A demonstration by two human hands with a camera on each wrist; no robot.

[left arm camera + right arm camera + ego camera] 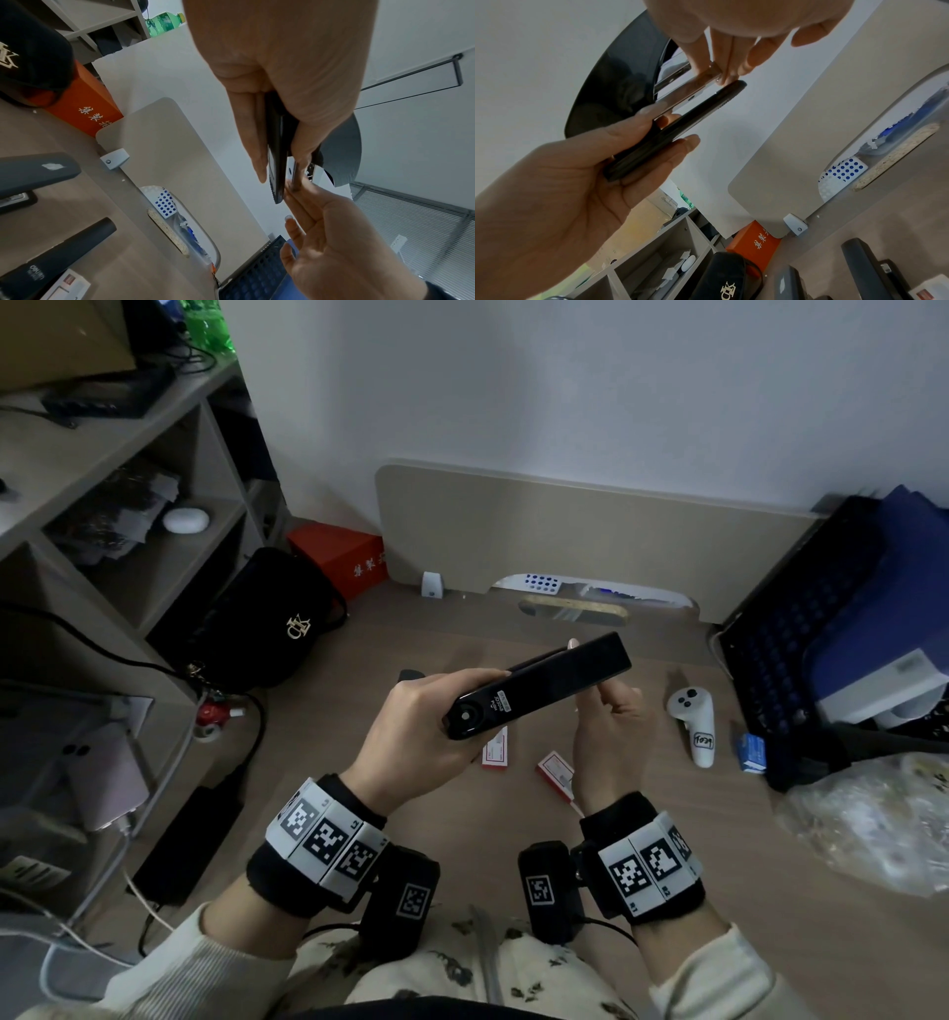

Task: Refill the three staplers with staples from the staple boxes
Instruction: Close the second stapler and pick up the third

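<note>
Stapler (539, 690), black, raised above the surface (667, 839), tilted, far end higher. Gripped round its rear by the left hand (416, 737); right hand (608, 742) beneath the front, fingertips (727, 78) pinching the shiny metal staple rail (687, 89), top cover swung open. Below on the surface: two red-and-white staple boxes (557, 775), partly hidden behind the hands; two more staplers (33, 174), one marked "deli", possibly. Nearby: white controller (693, 716) labelled "1039", small blue box (751, 752), black bag (277, 618) with gold "CK", orange box (341, 557) with Chinese characters.
</note>
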